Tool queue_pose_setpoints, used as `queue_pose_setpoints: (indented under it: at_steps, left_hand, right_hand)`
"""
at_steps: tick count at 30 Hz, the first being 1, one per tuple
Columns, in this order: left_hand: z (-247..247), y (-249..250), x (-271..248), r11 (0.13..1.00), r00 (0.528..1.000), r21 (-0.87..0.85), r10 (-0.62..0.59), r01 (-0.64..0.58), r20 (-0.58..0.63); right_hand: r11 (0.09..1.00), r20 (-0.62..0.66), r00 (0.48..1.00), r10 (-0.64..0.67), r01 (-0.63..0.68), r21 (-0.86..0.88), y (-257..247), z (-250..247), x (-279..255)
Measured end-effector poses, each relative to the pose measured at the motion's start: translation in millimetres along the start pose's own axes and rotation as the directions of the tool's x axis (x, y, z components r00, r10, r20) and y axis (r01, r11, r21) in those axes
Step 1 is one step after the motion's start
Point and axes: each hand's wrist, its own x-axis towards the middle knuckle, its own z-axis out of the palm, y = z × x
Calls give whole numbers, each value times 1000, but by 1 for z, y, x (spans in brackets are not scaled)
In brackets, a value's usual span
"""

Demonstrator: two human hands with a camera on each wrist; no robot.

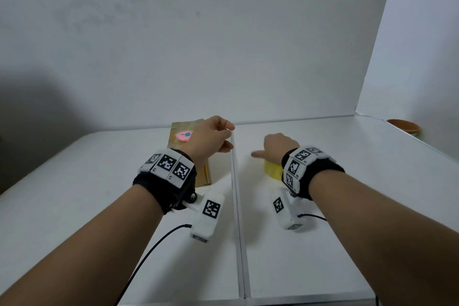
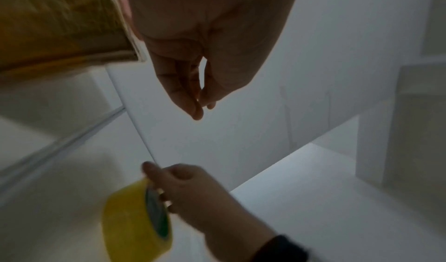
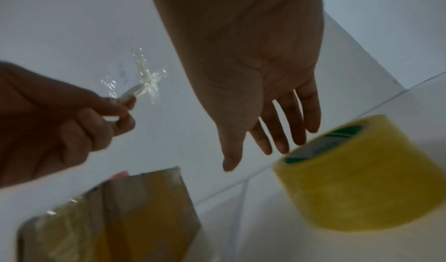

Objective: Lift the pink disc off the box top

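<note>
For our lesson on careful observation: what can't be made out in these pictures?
Head view: right hand and wristband hide most of the tape roll.
Right wrist view: the pale scrap pinched by the left hand is blurred.
Head view: pink item on the box too small to identify.

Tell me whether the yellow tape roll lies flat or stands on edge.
Flat: the tape roll rests on one open end on the table, its core hole facing up beneath the right hand.

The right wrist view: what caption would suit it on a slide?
Right hand with straight fingers reaches toward a yellow tape roll; left hand pinches a clear strip above a taped cardboard box.
</note>
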Motion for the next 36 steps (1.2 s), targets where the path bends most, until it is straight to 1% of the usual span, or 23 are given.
queue_pose_setpoints:
  at_steps: [2,4,6,8,10,14,17,19,21,25,28,30,32,34,36]
  left_hand:
    - [-14,-1,-1,993,996,103,64,-58,-59]
    - [-35,-3,-1,979,985,171,128,-108,-114]
    - [-61,-5,0,964,966,225,186,-144,-179]
    - [-87,-10,0,954,947,269,201,-132,-249]
    - [-112,-18,-1,963,940,256,164,-86,-299]
    - [-151,-42,-4,996,942,88,7,24,-335]
    - [-168,-60,-4,996,935,-20,-93,91,-343]
    - [-171,-67,-2,991,931,-64,-130,115,-342]
    - [-170,-71,0,987,926,-88,-157,135,-342]
    - [-164,-73,1,982,925,-116,-177,146,-337]
    - [-156,-71,0,991,931,-57,-131,119,-340]
    - [-149,-65,1,998,929,16,-54,64,-365]
    - [-139,-55,3,993,921,119,48,-1,-387]
    - [-126,-41,5,975,917,218,131,-49,-378]
    - [-107,-26,9,957,920,275,191,-96,-342]
  right_hand:
    - [995,-114,991,-72,79,61,-19,-13,0]
    - [975,-202,968,-147,177,136,-44,-26,1]
    - [945,-251,946,-205,258,201,-72,-35,2]
    - [919,-263,934,-243,309,246,-97,-38,2]
    - [902,-233,932,-277,336,272,-119,-36,4]
    - [904,-125,938,-322,344,252,-145,-24,8]
    - [924,-93,948,-303,317,215,-152,-14,11]
    - [934,-103,951,-290,305,186,-153,-12,12]
    - [931,-128,950,-285,307,197,-151,-11,13]
    - [917,-147,941,-304,331,223,-149,-12,13]
    - [883,-205,932,-300,352,309,-147,-12,11]
    - [856,-269,925,-267,356,374,-143,-13,9]
    - [842,-298,923,-244,354,407,-136,-15,8]
    - [842,-315,923,-219,342,418,-123,-18,6]
    - [844,-328,929,-170,309,438,-104,-21,4]
